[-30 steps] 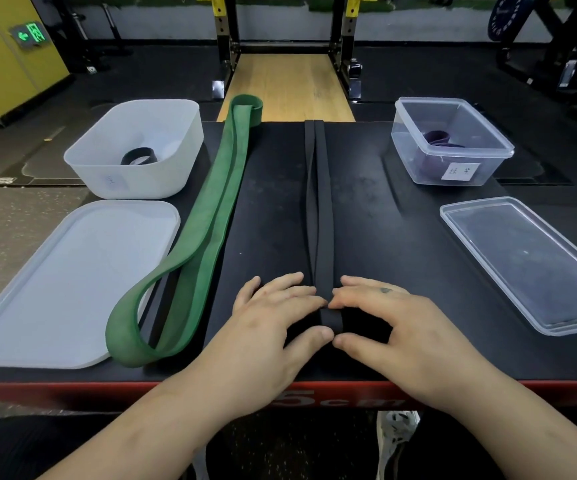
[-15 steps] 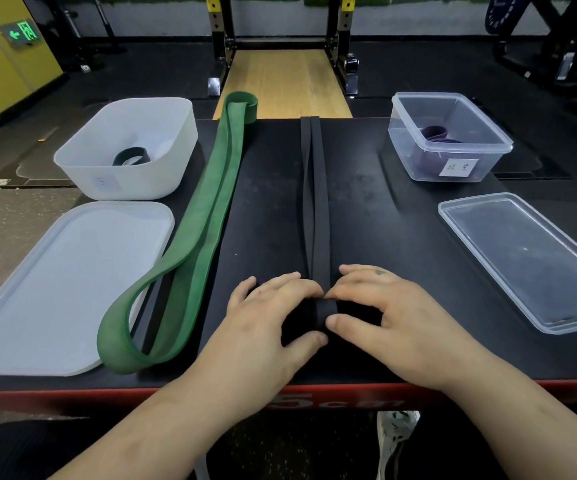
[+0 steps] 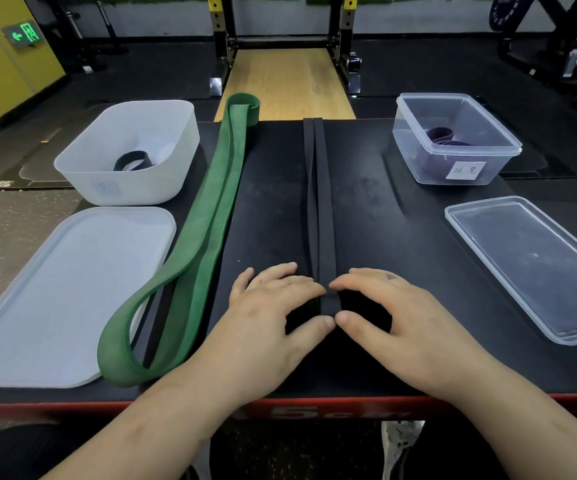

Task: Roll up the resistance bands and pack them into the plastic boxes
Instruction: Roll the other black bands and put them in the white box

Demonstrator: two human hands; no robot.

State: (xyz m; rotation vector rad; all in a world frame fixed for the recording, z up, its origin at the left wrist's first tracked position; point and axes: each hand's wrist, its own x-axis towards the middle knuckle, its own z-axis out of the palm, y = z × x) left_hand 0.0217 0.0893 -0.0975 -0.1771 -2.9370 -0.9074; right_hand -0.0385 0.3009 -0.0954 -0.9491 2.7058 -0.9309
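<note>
A long black band [image 3: 319, 202] lies straight down the middle of the black table, its far end at the table's back edge. Its near end is a small roll between my two hands. My left hand [image 3: 273, 317] and my right hand [image 3: 394, 317] pinch that roll from either side, thumbs at the front, fingertips on top. A wide green band [image 3: 207, 233] lies stretched out to the left, looping near the front edge. A white box [image 3: 162, 188] at back left holds a rolled black band [image 3: 134, 161]. A clear box [image 3: 418, 168] at back right holds a purple band [image 3: 441, 136].
A white lid [image 3: 55, 289] lies at the front left, under the green band's loop. A clear lid [image 3: 536, 265] lies at the right. The table's red front edge [image 3: 315, 410] runs just below my wrists. Gym racks and a wooden platform stand beyond the table.
Both hands have crept slightly forward along the black band, keeping the roll pinched between them. Nothing else has moved.
</note>
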